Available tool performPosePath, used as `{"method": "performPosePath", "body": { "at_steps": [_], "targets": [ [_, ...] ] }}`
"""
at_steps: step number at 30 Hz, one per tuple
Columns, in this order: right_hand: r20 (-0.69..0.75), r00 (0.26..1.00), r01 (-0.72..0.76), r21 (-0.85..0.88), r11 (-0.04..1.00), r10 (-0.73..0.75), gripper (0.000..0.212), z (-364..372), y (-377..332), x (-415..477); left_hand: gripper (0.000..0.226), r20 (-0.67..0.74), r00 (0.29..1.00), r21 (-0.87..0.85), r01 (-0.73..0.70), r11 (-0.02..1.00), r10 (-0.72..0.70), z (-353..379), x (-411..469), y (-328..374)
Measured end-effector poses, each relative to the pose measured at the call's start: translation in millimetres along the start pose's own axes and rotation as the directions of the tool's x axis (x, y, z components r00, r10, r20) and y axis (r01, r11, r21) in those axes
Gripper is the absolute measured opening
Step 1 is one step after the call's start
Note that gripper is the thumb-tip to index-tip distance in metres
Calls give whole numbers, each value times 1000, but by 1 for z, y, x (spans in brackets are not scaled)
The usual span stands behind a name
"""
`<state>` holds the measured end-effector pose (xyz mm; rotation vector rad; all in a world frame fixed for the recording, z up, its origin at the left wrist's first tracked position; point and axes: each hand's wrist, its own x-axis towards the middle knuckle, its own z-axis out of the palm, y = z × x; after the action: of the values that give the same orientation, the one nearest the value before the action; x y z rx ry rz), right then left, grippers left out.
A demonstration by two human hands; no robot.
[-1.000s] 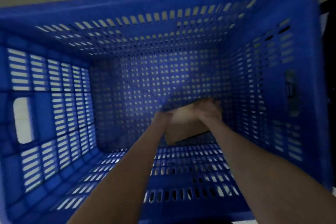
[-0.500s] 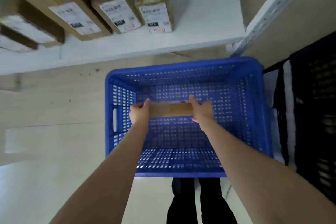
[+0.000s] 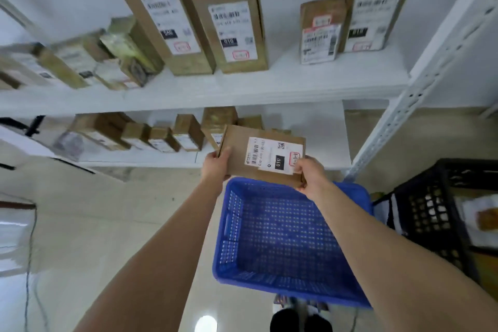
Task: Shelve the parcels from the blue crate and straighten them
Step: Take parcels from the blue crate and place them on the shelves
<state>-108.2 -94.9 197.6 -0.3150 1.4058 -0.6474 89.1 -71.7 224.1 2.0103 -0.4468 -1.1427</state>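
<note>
I hold a flat brown cardboard parcel with a white shipping label in both hands, above the far rim of the blue crate. My left hand grips its left edge. My right hand grips its lower right corner, thumb on the label. The parcel hangs in front of the lower shelf. Nothing shows inside the crate, which stands on the floor below my arms.
The upper shelf carries several upright labelled parcels, with a gap between the middle pair and the right pair. More small parcels line the lower shelf at left. A white perforated upright stands at right. A black crate sits right of the blue one.
The parcel has come up out of the blue crate to the height of the lower shelf, its labelled face now turned toward me. My view has risen from the crate to the shelves.
</note>
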Motion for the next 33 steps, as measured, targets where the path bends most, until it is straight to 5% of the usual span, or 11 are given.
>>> {"method": "performPosePath", "body": {
  "at_steps": [10, 13, 19, 24, 33],
  "targets": [
    [179, 952, 268, -81, 960, -250, 40, 17, -88, -94, 40, 48, 957, 42, -290, 956, 288, -60, -67, 117],
    [251, 948, 245, -185, 952, -195, 28, 25, -95, -107, 37, 9, 918, 115, -396, 911, 398, -75, -75, 149],
    [299, 944, 162, -43, 986, -141, 3, 49, -91, -123, 11, -39, 906, 11, -420, 907, 421, -94, -80, 186],
    [325, 935, 196, -152, 969, -138, 9, 61, -86, -133, 25, -85, 865, 45, -492, 869, 494, -96, -92, 198],
    [326, 939, 179, -193, 965, -110, 8, 71, -71, -143, 41, -31, 778, 370, -574, 730, 628, -92, -111, 202]
  ]
}}
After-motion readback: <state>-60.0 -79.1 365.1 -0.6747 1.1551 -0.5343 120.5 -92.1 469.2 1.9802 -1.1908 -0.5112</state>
